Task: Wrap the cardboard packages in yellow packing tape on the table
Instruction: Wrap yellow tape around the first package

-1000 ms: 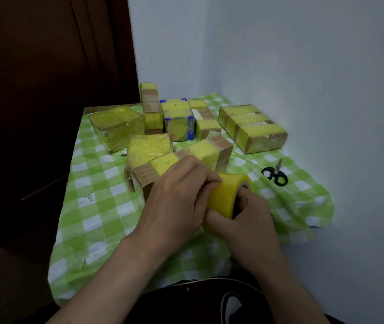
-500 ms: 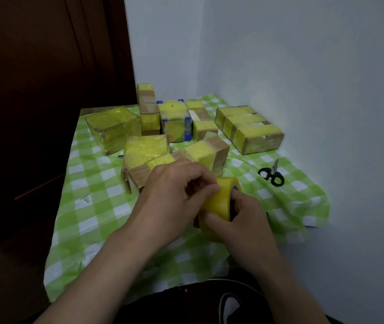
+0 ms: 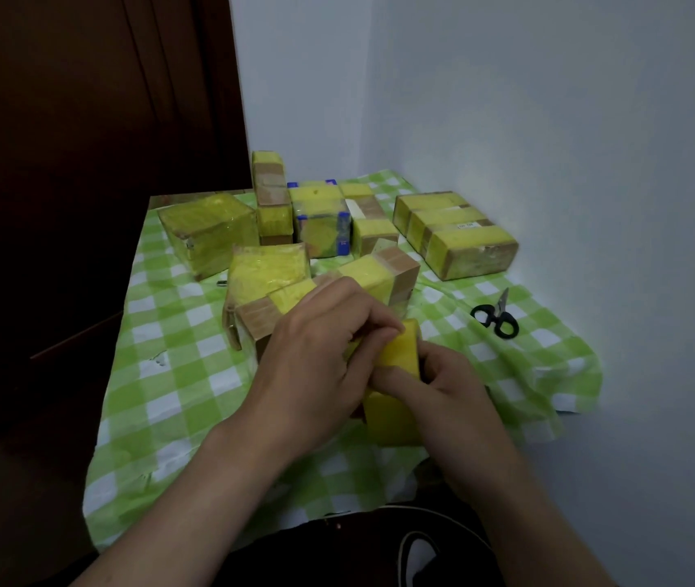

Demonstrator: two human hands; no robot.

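Note:
A long cardboard package [image 3: 396,273] with yellow tape bands lies near the middle of the table, its near part hidden behind my left hand. My right hand [image 3: 451,396] grips the yellow tape roll [image 3: 396,374] in front of that package. My left hand [image 3: 324,353] pinches at the top edge of the roll with fingertips and thumb. Several other packages wrapped in yellow tape stand behind, among them a cube [image 3: 206,230] at the left and a flat stack [image 3: 456,230] at the right.
Black scissors [image 3: 496,317] lie on the green checked tablecloth [image 3: 168,383] to the right of my hands. A white wall closes the right side and back. A dark wooden door stands at the left. The table's front edge is just below my wrists.
The tape roll has tilted and come slightly nearer, with both hands shifting with it. My left fingertips have moved up onto the roll's top edge.

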